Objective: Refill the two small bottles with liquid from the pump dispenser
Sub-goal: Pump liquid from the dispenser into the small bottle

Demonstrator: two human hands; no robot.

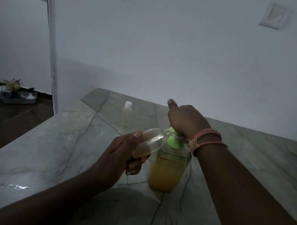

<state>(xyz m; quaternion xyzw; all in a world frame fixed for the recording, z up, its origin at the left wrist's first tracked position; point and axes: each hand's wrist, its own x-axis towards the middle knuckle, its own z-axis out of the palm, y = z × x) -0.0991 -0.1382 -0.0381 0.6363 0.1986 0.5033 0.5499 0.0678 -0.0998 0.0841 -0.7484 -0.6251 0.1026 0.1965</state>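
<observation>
Fingers of the left hand (128,152) curled round a tilted small bottle (147,142), its mouth at the green pump (173,139); the right hand (186,119) pressed the pump dispenser (166,173); second bottle (126,113) stood capped behind.

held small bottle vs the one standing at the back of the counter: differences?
The held small bottle is tilted, mouth at the pump dispenser spout, gripped by the left hand; the standing small bottle is upright and untouched. The held one shows no cap and some amber liquid; the standing one wears a white cap, contents unclear. Both are clear plastic.
</observation>
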